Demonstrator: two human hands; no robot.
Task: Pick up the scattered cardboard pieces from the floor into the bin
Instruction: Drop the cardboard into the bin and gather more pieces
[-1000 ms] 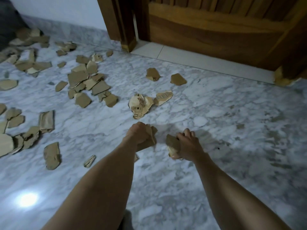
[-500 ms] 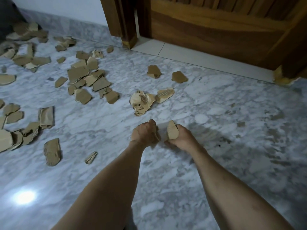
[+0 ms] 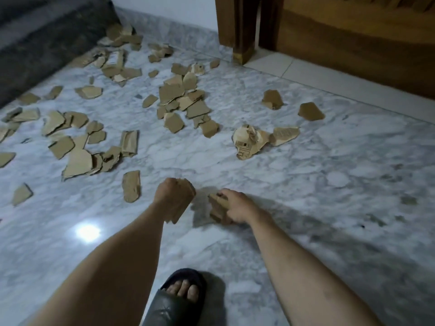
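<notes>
The left hand [image 3: 173, 196] has its grip clenched around a bunch of torn cardboard pieces [image 3: 181, 208], which jut out below the fist. Just beside it, the right hand [image 3: 237, 207] grasps another cardboard scrap [image 3: 217, 208], low over the marble floor [image 3: 329, 184]. Many more cardboard scraps [image 3: 179, 100] lie scattered across the floor ahead and to the left, some printed [image 3: 247, 142], near a wooden door frame [image 3: 237, 27]. A foot in a dark sandal [image 3: 174, 300] stands below the arms.

Left hand [image 3: 170, 196] fisted; right hand [image 3: 237, 208] gripping.
</notes>
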